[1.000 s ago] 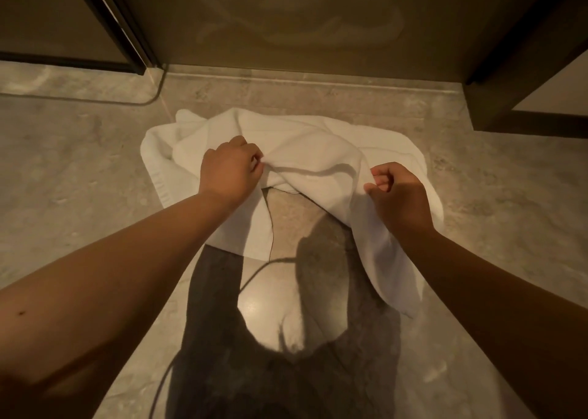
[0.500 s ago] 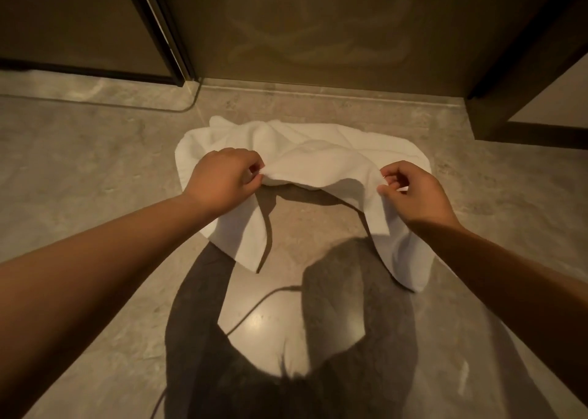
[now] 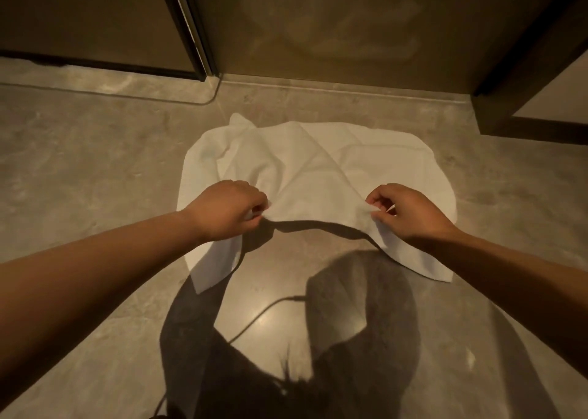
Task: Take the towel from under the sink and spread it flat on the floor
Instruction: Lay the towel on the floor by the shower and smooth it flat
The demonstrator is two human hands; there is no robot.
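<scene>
A white towel (image 3: 311, 170) lies partly spread on the grey stone floor (image 3: 79, 170), its far part wrinkled and its near edge lifted. My left hand (image 3: 229, 210) pinches that near edge on the left side. My right hand (image 3: 404, 210) pinches the same edge on the right. The stretch of edge between my hands hangs just above the floor and casts a dark shadow. One towel corner droops below each hand onto the floor.
A brown wall panel (image 3: 334, 27) and a dark door frame (image 3: 187, 27) rise just behind the towel. Another dark frame post (image 3: 496, 100) stands at the right. Bare floor extends left, right and toward me, where my shadow falls.
Both hands have drawn farther apart along the near edge, pulling the bunched towel wider and flatter. The view has shifted so the towel sits lower and more to the right.
</scene>
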